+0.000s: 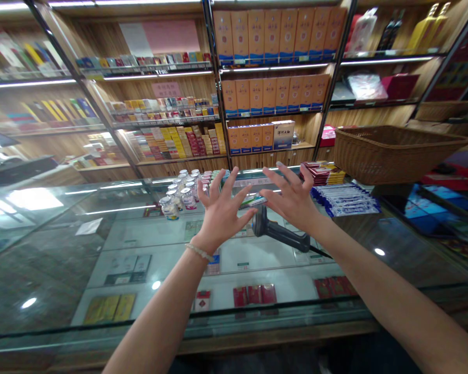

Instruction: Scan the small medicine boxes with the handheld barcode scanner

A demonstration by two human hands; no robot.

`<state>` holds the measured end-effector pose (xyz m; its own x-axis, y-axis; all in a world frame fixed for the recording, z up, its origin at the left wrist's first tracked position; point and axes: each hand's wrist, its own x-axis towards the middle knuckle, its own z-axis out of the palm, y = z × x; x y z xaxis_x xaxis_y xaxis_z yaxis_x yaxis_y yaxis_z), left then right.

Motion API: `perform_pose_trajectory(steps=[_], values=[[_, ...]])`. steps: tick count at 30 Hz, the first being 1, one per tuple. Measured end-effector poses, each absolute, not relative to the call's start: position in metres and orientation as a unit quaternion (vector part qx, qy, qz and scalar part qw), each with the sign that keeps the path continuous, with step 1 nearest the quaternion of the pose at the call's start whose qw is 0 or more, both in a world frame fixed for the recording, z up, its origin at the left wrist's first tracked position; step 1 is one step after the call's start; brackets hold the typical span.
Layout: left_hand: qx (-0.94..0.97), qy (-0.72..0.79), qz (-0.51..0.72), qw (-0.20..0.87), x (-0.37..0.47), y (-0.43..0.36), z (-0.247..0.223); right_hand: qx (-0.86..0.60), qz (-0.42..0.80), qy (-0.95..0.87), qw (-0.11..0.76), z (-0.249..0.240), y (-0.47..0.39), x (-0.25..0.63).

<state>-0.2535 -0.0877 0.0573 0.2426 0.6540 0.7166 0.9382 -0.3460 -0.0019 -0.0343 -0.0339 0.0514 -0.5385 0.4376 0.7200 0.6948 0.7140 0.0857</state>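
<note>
Bare forearms [159, 317] rise from the bottom edge

Your bare left hand [223, 215] and bare right hand [294, 200] are at frame centre, each grip spread wide. Between them, a slim green-and-white item [252, 201] lies on the clear glass surface [140, 239]; you cannot tell whether your fingers touch it. Just below sits a dark-grey, pistol-shaped scanner [284, 235].

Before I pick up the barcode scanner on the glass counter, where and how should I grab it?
Take the scanner around the middle of its handle, probably with your right hand, coming down from above on the right. The bulkier head points left, the slim handle slants right, and the cable leaves its end, so stay clear of that.
</note>
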Motion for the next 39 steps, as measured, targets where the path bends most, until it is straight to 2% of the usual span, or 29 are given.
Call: perform_pose_trajectory(steps=[9, 23, 31, 37, 39], values=[[-0.71, -0.548, -0.364, 0.251, -0.27, -0.086, 0.052, -0.412, -0.102, -0.805, 0.413, 0.051, -0.02, -0.02], [-0.704, -0.55, -0.389, 0.227, -0.263, -0.086, 0.048, -0.406, -0.081, -0.815, 0.405, 0.043, -0.02, -0.026], [-0.697, -0.555, -0.392, 0.232, -0.275, -0.08, 0.038, -0.443, -0.035, -0.83, 0.338, 0.039, -0.018, -0.033], [-0.686, -0.565, -0.39, 0.24, -0.289, -0.073, 0.031, -0.494, 0.029, -0.849, 0.186, 0.016, -0.048, -0.038], [-0.684, -0.569, -0.39, 0.235, -0.29, -0.072, 0.029, -0.509, 0.05, -0.842, 0.169, 0.006, -0.056, -0.04]])
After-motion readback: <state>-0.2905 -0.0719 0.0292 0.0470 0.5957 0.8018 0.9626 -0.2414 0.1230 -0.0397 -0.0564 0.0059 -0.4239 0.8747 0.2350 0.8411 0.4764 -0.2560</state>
